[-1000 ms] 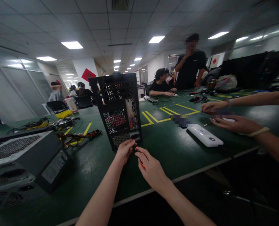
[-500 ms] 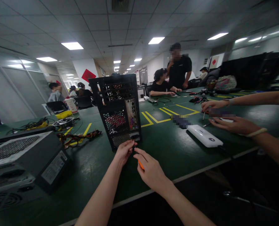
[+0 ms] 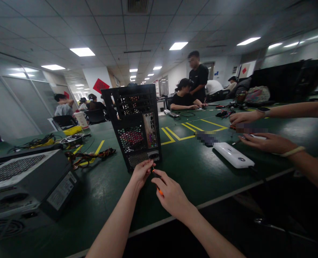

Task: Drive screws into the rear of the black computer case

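Note:
A black computer case [image 3: 123, 150] stands upright on the green table, its back panel with ports and fan grille facing me. At its lower right corner, my left hand [image 3: 142, 172] is closed, thumb and finger pinched near the tip of a screwdriver; anything between those fingers is too small to make out. My right hand [image 3: 172, 193] grips the orange-handled screwdriver [image 3: 159, 191], whose thin shaft points up toward the left fingertips and the case's bottom edge. Most of the handle is hidden behind the right fingers.
A grey power supply [image 3: 48, 182] lies at left, its bundled cables [image 3: 91, 157] behind it. To the right are a white power bank-like device [image 3: 233, 155] and a co-worker's two hands [image 3: 269, 143]. The table's front edge [image 3: 218, 199] runs below my wrists. Other people sit and stand farther back.
My right fingers have shifted slightly on the screwdriver, showing more of its shaft and less handle. My left hand stays put. The standing person in the background has moved left.

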A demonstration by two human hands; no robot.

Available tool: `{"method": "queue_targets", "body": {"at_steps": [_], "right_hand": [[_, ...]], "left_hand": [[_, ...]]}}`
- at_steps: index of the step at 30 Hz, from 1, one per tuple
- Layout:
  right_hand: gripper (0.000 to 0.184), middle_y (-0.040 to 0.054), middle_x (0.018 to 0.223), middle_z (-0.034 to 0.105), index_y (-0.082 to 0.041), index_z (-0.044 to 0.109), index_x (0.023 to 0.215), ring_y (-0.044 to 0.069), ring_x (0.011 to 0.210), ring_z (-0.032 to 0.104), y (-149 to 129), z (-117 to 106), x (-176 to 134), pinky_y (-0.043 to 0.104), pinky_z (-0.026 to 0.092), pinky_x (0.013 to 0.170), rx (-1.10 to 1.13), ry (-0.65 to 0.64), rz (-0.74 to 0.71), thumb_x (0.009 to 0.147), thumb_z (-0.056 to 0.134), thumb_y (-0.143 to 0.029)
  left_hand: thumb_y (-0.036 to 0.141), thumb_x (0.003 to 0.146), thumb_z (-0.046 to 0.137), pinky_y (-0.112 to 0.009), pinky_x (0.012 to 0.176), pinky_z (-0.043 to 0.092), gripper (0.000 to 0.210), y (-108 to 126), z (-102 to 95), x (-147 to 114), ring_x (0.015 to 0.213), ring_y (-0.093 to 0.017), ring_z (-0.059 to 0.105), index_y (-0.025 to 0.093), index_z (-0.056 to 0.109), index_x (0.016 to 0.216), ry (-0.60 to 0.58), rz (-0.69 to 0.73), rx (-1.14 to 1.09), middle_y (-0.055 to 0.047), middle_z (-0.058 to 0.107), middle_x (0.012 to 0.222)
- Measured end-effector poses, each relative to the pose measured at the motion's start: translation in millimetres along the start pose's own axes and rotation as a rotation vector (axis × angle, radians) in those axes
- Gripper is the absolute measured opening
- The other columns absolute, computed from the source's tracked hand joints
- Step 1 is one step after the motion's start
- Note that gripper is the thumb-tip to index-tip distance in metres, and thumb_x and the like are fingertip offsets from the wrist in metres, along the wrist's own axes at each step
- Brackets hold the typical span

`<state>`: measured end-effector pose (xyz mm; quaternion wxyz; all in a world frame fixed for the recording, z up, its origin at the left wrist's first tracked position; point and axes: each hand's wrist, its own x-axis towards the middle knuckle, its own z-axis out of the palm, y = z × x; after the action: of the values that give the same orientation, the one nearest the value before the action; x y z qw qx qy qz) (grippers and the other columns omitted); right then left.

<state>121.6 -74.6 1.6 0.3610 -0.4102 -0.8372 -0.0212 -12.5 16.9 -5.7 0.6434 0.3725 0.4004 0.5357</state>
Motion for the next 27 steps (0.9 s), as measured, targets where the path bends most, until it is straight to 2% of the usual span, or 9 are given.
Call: {"method": "queue_targets", "body": {"at_steps": [4, 8, 12, 15, 19, 22, 27], "right_hand": [[0.031, 0.0079, 0.116, 0.043, -0.018, 0.041, 0.11, 0.017, 0.098, 0.049, 0.9, 0.4, 0.1, 0.031, 0.045, 0.08, -0.015, 0.036, 0.027, 0.08, 0.036, -0.013], [0.023, 0.0074, 0.109, 0.047, -0.019, 0.045, 0.103, 0.016, 0.092, 0.052, 1.5, 0.3, 1.0, 0.03, 0.046, 0.077, -0.003, 0.092, 0.097, 0.083, 0.035, -0.019], [0.016, 0.0076, 0.111, 0.043, -0.018, 0.048, 0.093, 0.015, 0.092, 0.052, -0.6, -1.0, 1.8, 0.03, 0.046, 0.077, 0.028, 0.087, 0.082, 0.079, 0.039, -0.016], [0.022, 0.0084, 0.116, 0.039, -0.017, 0.047, 0.093, 0.016, 0.093, 0.051, -2.7, -2.2, 2.0, 0.031, 0.045, 0.079, 0.026, 0.057, 0.057, 0.074, 0.041, -0.008], [0.026, 0.0083, 0.112, 0.043, -0.017, 0.044, 0.101, 0.016, 0.097, 0.049, -2.4, -1.3, 1.4, 0.031, 0.044, 0.081, 0.005, 0.061, 0.024, 0.077, 0.038, -0.01], [0.025, 0.0081, 0.108, 0.046, -0.018, 0.042, 0.106, 0.016, 0.091, 0.052, -0.6, 0.3, 1.0, 0.03, 0.047, 0.075, -0.023, 0.094, 0.077, 0.082, 0.035, -0.017], [0.018, 0.0078, 0.105, 0.046, -0.018, 0.047, 0.096, 0.016, 0.087, 0.054, -1.2, -0.8, 1.8, 0.029, 0.048, 0.072, -0.013, 0.091, 0.11, 0.081, 0.037, -0.02]], "left_hand": [[0.02, 0.063, 0.062, -0.01, 0.036, 0.028, 0.017, 0.1, -0.2, -0.7, 0.04, 0.001, 0.035, 0.009, 0.059, 0.076, 0.006, 0.008, -0.011, -0.006, 0.06, 0.072], [0.015, 0.065, 0.056, -0.012, 0.036, 0.027, 0.015, 0.0, -1.3, -0.5, 0.04, 0.001, 0.036, 0.009, 0.06, 0.078, -0.007, 0.028, -0.001, -0.009, 0.062, 0.083], [0.013, 0.063, 0.054, -0.013, 0.035, 0.026, 0.019, -1.0, -2.8, 0.9, 0.041, 0.0, 0.036, 0.008, 0.061, 0.08, -0.018, 0.039, 0.019, -0.012, 0.061, 0.09], [0.014, 0.063, 0.054, -0.013, 0.035, 0.026, 0.02, -1.3, -2.9, 1.1, 0.042, 0.0, 0.036, 0.008, 0.062, 0.081, -0.018, 0.054, 0.027, -0.012, 0.061, 0.094], [0.014, 0.063, 0.053, -0.013, 0.035, 0.027, 0.021, -0.6, -2.1, 0.1, 0.042, 0.0, 0.036, 0.008, 0.062, 0.081, -0.008, 0.05, 0.024, -0.012, 0.061, 0.093], [0.015, 0.063, 0.054, -0.013, 0.036, 0.027, 0.02, -0.3, -1.9, -0.2, 0.042, 0.0, 0.037, 0.007, 0.062, 0.08, -0.001, 0.049, 0.017, -0.013, 0.061, 0.092], [0.016, 0.063, 0.054, -0.013, 0.035, 0.026, 0.021, -1.0, -2.7, 0.7, 0.041, 0.0, 0.036, 0.007, 0.061, 0.081, -0.003, 0.051, 0.008, -0.013, 0.061, 0.091]]}}
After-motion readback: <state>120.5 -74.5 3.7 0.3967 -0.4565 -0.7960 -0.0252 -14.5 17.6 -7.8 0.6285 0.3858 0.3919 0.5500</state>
